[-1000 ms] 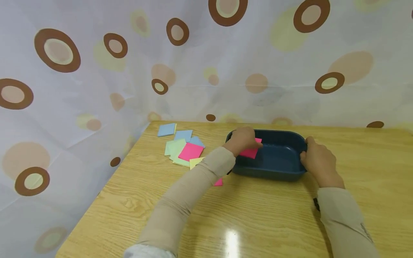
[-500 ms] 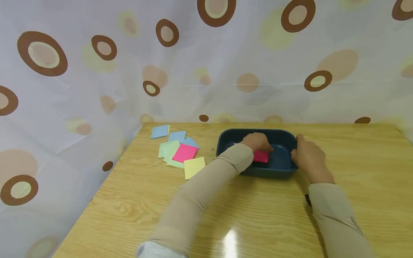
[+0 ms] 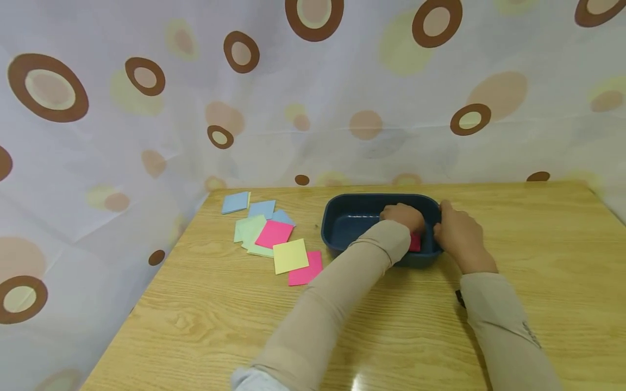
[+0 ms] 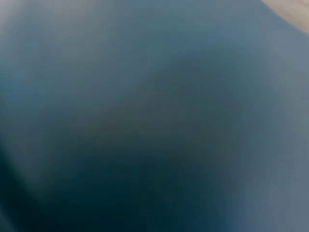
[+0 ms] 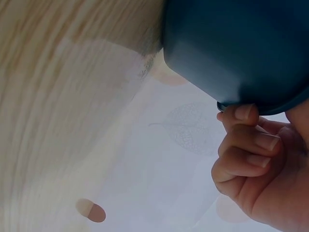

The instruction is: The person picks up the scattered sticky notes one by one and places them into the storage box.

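A dark blue rectangular basin [image 3: 349, 225] with rounded corners stands on the table. My right hand [image 3: 459, 236] grips its right rim; in the right wrist view the fingers [image 5: 246, 142] curl at the basin's edge. Inside the basin, near its right end, my left hand [image 3: 405, 218] reaches down with a pink sticky note [image 3: 414, 243] in its fingers. The hand hides most of that note and its own fingertips. The left wrist view holds only the blurred blue of the basin wall [image 4: 270, 121].
Left of the basin, sticky notes lie loosely on the wooden table [image 3: 205, 304]: a yellow note [image 3: 290, 256], two pink notes [image 3: 275, 233], several green notes [image 3: 251, 231] and blue notes [image 3: 236, 202]. A patterned curtain [image 3: 293, 157] hangs behind the table and along its left side.
My left hand has moved right and down from the basin's left end to its right end, carrying the pink note. The right hand keeps its grip on the rim. The view has turned slightly right.
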`<state>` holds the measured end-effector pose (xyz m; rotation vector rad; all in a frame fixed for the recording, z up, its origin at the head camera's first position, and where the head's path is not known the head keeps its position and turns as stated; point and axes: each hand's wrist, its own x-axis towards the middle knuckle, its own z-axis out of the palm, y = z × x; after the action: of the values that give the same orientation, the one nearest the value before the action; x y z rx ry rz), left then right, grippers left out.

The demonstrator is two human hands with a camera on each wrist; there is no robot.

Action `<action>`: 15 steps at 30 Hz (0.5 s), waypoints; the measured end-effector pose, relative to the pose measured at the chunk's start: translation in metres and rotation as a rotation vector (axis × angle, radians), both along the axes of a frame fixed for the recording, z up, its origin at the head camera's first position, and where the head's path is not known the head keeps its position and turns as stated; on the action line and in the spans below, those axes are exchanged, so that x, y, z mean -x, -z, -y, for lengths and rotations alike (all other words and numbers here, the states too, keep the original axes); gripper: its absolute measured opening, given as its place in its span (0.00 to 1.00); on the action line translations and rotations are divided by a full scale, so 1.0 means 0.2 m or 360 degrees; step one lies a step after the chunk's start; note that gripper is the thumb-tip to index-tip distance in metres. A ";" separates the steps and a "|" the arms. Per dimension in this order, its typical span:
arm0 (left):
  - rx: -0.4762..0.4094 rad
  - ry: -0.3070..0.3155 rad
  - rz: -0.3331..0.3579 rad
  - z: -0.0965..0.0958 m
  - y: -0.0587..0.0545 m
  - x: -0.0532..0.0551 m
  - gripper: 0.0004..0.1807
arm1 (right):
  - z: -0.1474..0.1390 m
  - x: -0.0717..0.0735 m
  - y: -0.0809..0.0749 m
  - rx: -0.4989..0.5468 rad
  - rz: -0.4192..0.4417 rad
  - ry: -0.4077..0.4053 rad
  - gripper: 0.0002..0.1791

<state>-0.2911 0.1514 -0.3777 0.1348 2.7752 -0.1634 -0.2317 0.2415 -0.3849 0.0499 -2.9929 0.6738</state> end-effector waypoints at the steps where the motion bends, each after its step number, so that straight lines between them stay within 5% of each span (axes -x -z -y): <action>1: 0.0021 0.0010 -0.0025 0.00 0.01 0.00 0.23 | 0.00 0.00 0.00 0.0002 0.0000 -0.0006 0.22; 6: 0.0057 0.0021 -0.0054 0.01 0.02 -0.02 0.23 | 0.01 0.01 0.01 -0.0004 0.0002 -0.0016 0.22; 15: -0.0025 -0.0141 0.0049 0.01 0.00 -0.01 0.22 | 0.02 0.00 0.02 -0.0013 -0.0022 -0.0012 0.21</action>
<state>-0.2882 0.1503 -0.3775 0.0180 2.7459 -0.1160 -0.2318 0.2368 -0.3894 0.0657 -2.9841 0.6593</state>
